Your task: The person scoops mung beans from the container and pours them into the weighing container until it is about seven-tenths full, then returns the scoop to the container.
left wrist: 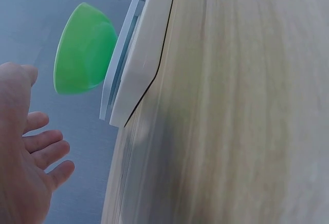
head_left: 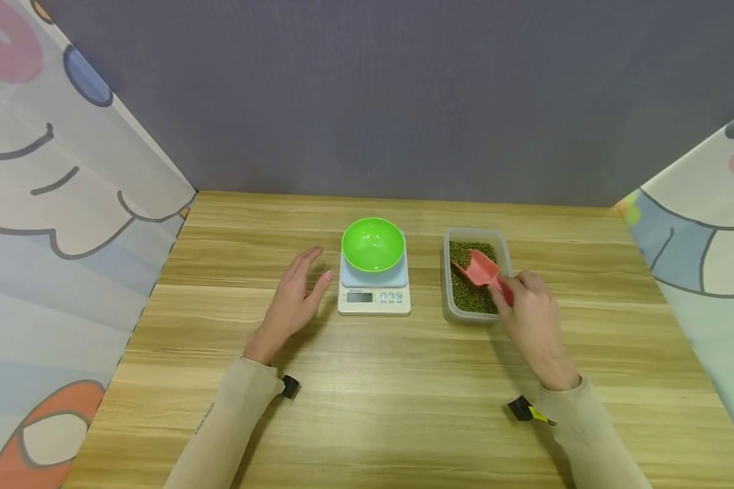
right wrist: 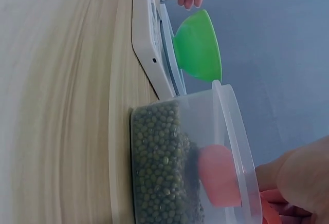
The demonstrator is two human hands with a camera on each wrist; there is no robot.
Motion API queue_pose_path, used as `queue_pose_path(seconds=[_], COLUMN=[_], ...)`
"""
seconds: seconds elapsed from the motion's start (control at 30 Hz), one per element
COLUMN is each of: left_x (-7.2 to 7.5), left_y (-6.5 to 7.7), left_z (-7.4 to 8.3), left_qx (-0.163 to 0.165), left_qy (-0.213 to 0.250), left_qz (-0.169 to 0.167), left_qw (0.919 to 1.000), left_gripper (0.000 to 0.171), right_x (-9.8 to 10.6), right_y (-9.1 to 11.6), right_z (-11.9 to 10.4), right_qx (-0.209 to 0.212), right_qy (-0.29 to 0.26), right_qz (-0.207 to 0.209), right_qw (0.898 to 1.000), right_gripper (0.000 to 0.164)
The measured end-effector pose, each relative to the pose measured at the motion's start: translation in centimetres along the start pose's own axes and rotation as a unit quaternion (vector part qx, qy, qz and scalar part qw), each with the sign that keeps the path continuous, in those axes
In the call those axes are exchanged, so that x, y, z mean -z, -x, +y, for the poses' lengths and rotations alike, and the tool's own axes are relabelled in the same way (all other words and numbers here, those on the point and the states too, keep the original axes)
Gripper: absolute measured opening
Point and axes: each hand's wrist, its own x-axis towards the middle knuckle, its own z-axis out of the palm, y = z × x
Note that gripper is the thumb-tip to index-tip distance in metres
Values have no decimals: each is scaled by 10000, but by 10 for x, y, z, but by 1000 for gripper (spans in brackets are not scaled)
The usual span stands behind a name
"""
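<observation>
My right hand (head_left: 531, 319) grips the handle of a pink scoop (head_left: 482, 269) at the near right corner of a clear plastic container (head_left: 448, 299). The scoop's head is inside the container, at the surface of the green mung beans (head_left: 474, 297); the right wrist view shows it through the wall. My left hand (head_left: 292, 296) hovers left of a white kitchen scale (head_left: 374, 307), fingers extended and holding nothing. On the scale's platform sits a bright green bowl (head_left: 374, 244), whose inside looks bare. In the left wrist view that bowl (left wrist: 86, 52) is beside my spread fingers.
Scale and container stand side by side on a wood-grain table (head_left: 367, 380), a hand's width apart. Behind the table rises a grey partition (head_left: 391, 102). Cartoon-printed cloths (head_left: 67, 224) flank both sides.
</observation>
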Motion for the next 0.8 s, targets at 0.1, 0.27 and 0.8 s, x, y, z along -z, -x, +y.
queue_pose_path(seconds=[0.1,0.27,0.8], left_x=[0,-1,-3], left_y=[0,0,-2], left_z=[0,1,-2], left_qx=[6,-29,-195], left_qy=[-4,-5,-84], left_qz=[-11,-15,51], left_qw=[10000,10000,9998], left_gripper=[57,57,57], right_x=[2,2,1], right_y=[1,3,2], right_z=[2,3,8], right_qx=[-24,-40,-46], right_qy=[-2,29,-46], right_qz=[63,98,32], right_qw=[10000,9999,10000], right_gripper=[21,21,24])
